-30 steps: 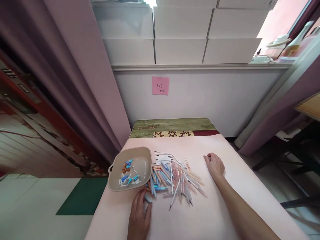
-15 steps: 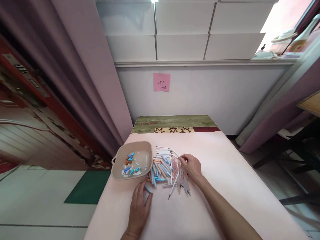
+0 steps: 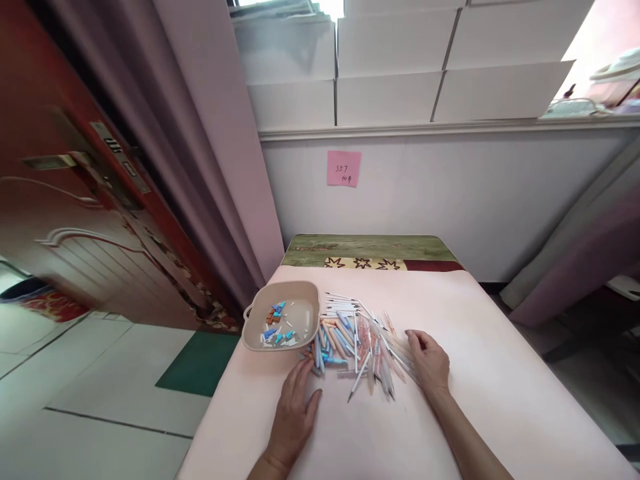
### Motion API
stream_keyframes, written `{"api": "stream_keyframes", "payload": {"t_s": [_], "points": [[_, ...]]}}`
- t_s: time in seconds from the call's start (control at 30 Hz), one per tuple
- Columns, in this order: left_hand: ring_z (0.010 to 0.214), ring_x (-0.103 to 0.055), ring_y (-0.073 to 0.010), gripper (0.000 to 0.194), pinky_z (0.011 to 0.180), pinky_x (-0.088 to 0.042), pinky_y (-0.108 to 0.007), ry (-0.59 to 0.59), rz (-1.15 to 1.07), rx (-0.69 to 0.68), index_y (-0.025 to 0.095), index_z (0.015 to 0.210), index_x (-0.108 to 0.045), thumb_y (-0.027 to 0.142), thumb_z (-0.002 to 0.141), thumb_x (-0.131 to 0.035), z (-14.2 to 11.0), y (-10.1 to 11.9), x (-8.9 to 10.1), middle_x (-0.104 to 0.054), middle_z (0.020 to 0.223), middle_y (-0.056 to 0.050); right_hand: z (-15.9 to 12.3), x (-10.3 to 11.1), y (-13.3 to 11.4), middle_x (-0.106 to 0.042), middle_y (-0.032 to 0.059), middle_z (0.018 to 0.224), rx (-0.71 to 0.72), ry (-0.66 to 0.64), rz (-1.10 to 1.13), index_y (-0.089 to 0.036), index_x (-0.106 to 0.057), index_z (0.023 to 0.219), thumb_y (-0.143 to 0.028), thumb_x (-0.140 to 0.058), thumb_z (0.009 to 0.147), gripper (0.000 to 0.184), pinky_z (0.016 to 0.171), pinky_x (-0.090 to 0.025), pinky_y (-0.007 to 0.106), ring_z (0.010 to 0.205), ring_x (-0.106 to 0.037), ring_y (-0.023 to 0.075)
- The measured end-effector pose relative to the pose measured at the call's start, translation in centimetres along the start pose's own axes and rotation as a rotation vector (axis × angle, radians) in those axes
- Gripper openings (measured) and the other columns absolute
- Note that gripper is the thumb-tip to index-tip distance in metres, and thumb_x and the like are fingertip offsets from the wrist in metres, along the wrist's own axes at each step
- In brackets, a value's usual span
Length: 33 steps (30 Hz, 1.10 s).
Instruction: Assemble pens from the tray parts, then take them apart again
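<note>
A loose pile of pen parts lies on the table, with blue and orange pen barrels [image 3: 337, 339] at its left and clear barrels [image 3: 385, 373] at its right. White pen refills [image 3: 343, 307] lie in a row at the back, and others cross the pile. My left hand [image 3: 295, 413] rests at the pile's front left, fingers stretched and thumb apart, fingertips by the blue barrels. At the right edge my right hand [image 3: 431, 363] has its fingers curled beside the clear barrels; whatever is in them is hidden.
Left of the pile stands a beige basin [image 3: 307, 303] holding small blue, brown and white pieces. A pink cloth [image 3: 380, 440] covers most of the table. Behind it is a wall with a pink note [image 3: 344, 169]. A curtain and a red door are at the left.
My right hand has moved right, from the refills to the pile's right edge, and the clear barrels there are more spread out. The blue barrel by my left thumb no longer shows there. The view has shifted.
</note>
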<state>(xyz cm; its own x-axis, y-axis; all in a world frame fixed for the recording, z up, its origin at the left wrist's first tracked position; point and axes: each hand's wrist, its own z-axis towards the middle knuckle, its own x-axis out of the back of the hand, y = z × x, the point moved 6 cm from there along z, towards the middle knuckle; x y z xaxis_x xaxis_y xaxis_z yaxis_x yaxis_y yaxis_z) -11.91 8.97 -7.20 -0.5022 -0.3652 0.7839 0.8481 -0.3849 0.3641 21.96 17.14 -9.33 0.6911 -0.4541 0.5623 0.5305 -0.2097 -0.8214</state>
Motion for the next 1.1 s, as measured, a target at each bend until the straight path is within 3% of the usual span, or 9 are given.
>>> {"api": "stream_keyframes", "payload": {"t_s": [0.17, 0.3, 0.5, 0.63, 0.8, 0.97, 1.1], "points": [[0.123, -0.051, -0.0260, 0.054, 0.098, -0.049, -0.045, 0.092, 0.051, 0.041, 0.024, 0.140, -0.036, 0.017, 0.088, -0.049, -0.7, -0.7, 0.1, -0.054, 0.131, -0.013, 0.2, -0.5, 2.5, -0.074, 0.0066, 0.085, -0.067, 0.051, 0.163, -0.021, -0.074, 0.091, -0.060, -0.053, 0.078, 0.046, 0.065, -0.047, 0.029, 0.074, -0.065, 0.0231], [0.119, -0.053, -0.0276, 0.049, 0.095, -0.049, -0.049, 0.132, 0.073, 0.125, 0.022, 0.137, -0.040, 0.017, 0.088, -0.047, -0.9, -1.6, 0.1, -0.054, 0.128, -0.014, 0.4, -0.7, 2.9, -0.073, 0.0082, 0.086, -0.075, 0.038, 0.315, -0.018, -0.073, 0.091, -0.057, -0.054, 0.079, 0.046, 0.068, -0.050, 0.028, 0.078, -0.066, 0.0228], [0.121, -0.052, -0.0233, 0.035, 0.099, -0.048, -0.042, -0.004, -0.086, 0.090, 0.021, 0.119, -0.056, 0.011, 0.088, -0.043, 1.1, -0.2, -0.6, -0.054, 0.127, -0.012, 0.2, -0.6, 2.5, -0.072, 0.0074, 0.081, -0.072, 0.031, 0.331, -0.017, -0.074, 0.091, -0.058, -0.056, 0.078, 0.047, 0.068, -0.050, 0.028, 0.071, -0.064, 0.0205], [0.118, -0.054, -0.0221, 0.031, 0.099, -0.047, -0.041, -0.020, -0.158, 0.056, 0.020, 0.115, -0.056, 0.012, 0.087, -0.047, 2.0, 0.6, -0.9, -0.058, 0.121, -0.011, 0.2, -0.7, 2.8, -0.071, 0.0065, 0.078, -0.057, 0.034, 0.320, -0.017, -0.074, 0.090, -0.058, -0.055, 0.078, 0.047, 0.066, -0.049, 0.027, 0.069, -0.063, 0.0189], [0.112, -0.056, -0.0226, 0.022, 0.094, -0.050, -0.039, 0.040, -0.170, 0.095, 0.019, 0.108, -0.055, 0.017, 0.087, -0.050, 1.6, -0.2, 0.0, -0.059, 0.113, -0.011, 0.2, -0.7, 2.9, -0.069, 0.0079, 0.077, -0.039, 0.055, 0.366, -0.014, -0.074, 0.090, -0.061, -0.054, 0.077, 0.053, 0.061, -0.049, 0.026, 0.066, -0.060, 0.0178], [0.104, -0.060, -0.0216, 0.014, 0.088, -0.052, -0.037, -0.083, -0.168, 0.022, 0.020, 0.097, -0.058, 0.017, 0.086, -0.051, 1.6, -0.8, 0.5, -0.062, 0.108, -0.008, 0.3, -0.4, 2.3, -0.067, 0.0059, 0.077, -0.088, 0.006, 0.433, -0.014, -0.073, 0.091, -0.059, -0.055, 0.076, 0.050, 0.058, -0.047, 0.024, 0.065, -0.057, 0.0154], [0.108, -0.059, -0.0229, 0.019, 0.094, -0.049, -0.040, -0.081, -0.120, -0.007, 0.021, 0.102, -0.059, 0.017, 0.086, -0.050, 1.4, -1.4, 0.9, -0.062, 0.110, -0.008, -0.1, 1.0, 2.7, -0.070, 0.0070, 0.085, -0.131, -0.009, 0.417, -0.015, -0.070, 0.098, -0.057, -0.057, 0.075, 0.050, 0.062, -0.047, 0.027, 0.070, -0.060, 0.0173]]}}
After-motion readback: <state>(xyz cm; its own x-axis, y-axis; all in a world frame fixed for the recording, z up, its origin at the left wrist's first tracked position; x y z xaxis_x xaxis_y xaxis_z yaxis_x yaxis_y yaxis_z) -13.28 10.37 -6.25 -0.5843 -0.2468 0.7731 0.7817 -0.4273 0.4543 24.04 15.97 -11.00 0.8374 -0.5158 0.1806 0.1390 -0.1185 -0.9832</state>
